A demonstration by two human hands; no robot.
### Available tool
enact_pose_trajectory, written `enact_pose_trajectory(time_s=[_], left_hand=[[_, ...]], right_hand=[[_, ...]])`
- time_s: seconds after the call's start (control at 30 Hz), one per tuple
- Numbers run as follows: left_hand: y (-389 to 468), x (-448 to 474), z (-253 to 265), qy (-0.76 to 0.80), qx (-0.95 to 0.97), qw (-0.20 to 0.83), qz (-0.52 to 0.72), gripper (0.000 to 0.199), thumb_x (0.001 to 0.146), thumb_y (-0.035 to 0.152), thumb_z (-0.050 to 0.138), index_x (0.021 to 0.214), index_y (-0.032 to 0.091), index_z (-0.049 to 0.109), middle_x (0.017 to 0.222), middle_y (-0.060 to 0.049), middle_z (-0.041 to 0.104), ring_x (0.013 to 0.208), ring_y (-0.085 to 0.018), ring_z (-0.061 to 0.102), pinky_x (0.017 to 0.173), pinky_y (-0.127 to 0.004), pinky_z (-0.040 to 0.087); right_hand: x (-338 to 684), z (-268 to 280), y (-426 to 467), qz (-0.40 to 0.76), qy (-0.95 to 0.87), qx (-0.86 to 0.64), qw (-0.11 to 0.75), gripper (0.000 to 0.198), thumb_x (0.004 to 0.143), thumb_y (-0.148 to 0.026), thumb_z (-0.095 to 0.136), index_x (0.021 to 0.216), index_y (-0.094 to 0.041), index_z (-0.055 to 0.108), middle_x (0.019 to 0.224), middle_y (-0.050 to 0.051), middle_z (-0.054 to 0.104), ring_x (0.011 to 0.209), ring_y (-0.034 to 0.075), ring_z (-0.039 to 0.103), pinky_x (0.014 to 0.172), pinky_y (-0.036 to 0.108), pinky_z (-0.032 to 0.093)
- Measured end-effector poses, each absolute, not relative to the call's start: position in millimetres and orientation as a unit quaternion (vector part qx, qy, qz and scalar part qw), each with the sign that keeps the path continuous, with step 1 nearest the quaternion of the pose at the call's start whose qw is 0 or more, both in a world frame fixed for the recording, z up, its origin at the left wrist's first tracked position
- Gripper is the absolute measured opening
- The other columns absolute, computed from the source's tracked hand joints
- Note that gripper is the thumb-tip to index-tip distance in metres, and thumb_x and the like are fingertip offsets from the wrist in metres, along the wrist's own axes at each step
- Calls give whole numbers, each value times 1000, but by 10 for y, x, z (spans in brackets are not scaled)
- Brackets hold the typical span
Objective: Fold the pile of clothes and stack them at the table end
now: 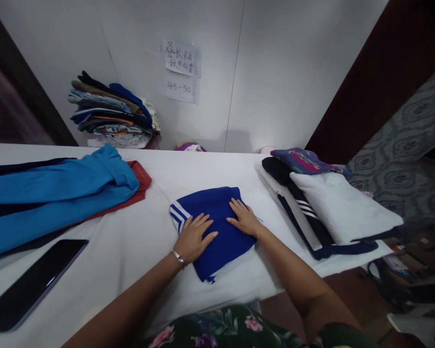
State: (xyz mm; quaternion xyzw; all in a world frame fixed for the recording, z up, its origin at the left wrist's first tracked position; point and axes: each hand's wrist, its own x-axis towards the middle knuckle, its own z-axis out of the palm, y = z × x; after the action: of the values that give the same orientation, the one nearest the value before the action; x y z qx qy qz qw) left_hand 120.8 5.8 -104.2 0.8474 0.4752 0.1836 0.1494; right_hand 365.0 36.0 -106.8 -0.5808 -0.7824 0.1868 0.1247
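A folded blue garment with white stripes along its left side lies on the white-covered table in front of me. Flat on its left part rests my left hand, fingers stretched out, with a bracelet at the wrist. My right hand presses on the garment's right part, its fingers extended and somewhat apart. Neither hand grips the cloth. A bit of white fabric shows beneath the garment's lower right edge.
Bright blue clothing lies on the left over a red piece. Nearer stands a phone, lying flat. At right are folded clothes, including a white one. A clothes stack sits behind; paper signs hang on the wall.
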Motion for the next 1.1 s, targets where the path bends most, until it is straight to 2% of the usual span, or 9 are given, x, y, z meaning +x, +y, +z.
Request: enact_pose_trajectory(time_s=[0.07, 0.17, 0.27, 0.4, 0.57, 0.73, 0.87, 1.03, 1.1], left_hand=[[34, 1046, -1071, 518, 817, 139, 212, 50, 89, 53, 42, 123, 22, 60, 138, -10, 53, 135, -29, 38, 113, -51, 23], [-6, 805, -1119, 586, 752, 146, 263, 49, 87, 51, 44, 122, 21, 59, 142, -11, 49, 135, -27, 39, 112, -45, 29], [17, 647, -1104, 645, 675, 196, 301, 57, 86, 53, 43, 131, 19, 50, 144, -12, 46, 133, -26, 42, 108, -41, 34], [285, 596, -984, 711, 577, 281, 288, 65, 87, 54, 42, 139, 15, 39, 138, -15, 52, 122, -25, 54, 99, -35, 42], [709, 675, -929, 745, 564, 263, 243, 61, 86, 52, 47, 132, 12, 48, 130, -18, 58, 119, -29, 56, 96, -37, 43], [789, 743, -1007, 741, 582, 227, 247, 42, 81, 43, 58, 116, 19, 60, 131, -15, 56, 119, -32, 53, 99, -41, 39], [704, 687, -988, 734, 575, 236, 272, 49, 85, 42, 55, 125, 15, 53, 130, -17, 56, 116, -30, 55, 98, -40, 42], [329, 581, -919, 669, 394, 482, 405, 76, 79, 40, 66, 141, 14, 31, 135, -21, 50, 97, -26, 65, 69, -36, 56], [109, 597, -899, 631, 344, 560, 412, 73, 77, 40, 68, 137, 14, 35, 128, -20, 56, 87, -23, 68, 66, -35, 57]], right_hand=[[3693, -1033, 367, 233, -770, -575, 148, 69, 89, -57, 46, 148, -28, 28, 157, 4, 18, 145, 27, 11, 115, 55, 10], [3760, -958, 428, 307, -733, -568, 212, 66, 90, -59, 41, 147, -27, 31, 155, 4, 27, 143, 24, 21, 117, 46, 15], [3740, -863, 541, 274, -719, -589, 246, 66, 91, -60, 38, 147, -28, 31, 155, 5, 25, 144, 24, 19, 117, 47, 13], [3587, -822, 706, 187, -752, -602, 195, 65, 92, -59, 37, 148, -27, 28, 158, 7, 13, 146, 26, 4, 114, 56, 6], [3561, -1038, 824, 210, -743, -624, 119, 69, 92, -59, 35, 150, -23, 22, 157, 10, 17, 145, 24, 14, 114, 50, 13], [3628, -1173, 858, 221, -738, -620, 148, 67, 92, -59, 36, 149, -26, 25, 157, 6, 19, 144, 21, 17, 116, 43, 12], [3717, -1075, 822, 297, -711, -604, 205, 68, 89, -61, 41, 147, -26, 31, 155, 4, 24, 143, 21, 21, 117, 41, 13], [4051, -992, 560, 371, -599, -633, 321, 74, 85, -58, 50, 145, -19, 36, 146, 9, 43, 132, 22, 44, 111, 35, 31], [4156, -993, 423, 364, -569, -666, 317, 70, 85, -55, 53, 141, -13, 43, 139, 12, 51, 127, 23, 50, 108, 34, 35]])
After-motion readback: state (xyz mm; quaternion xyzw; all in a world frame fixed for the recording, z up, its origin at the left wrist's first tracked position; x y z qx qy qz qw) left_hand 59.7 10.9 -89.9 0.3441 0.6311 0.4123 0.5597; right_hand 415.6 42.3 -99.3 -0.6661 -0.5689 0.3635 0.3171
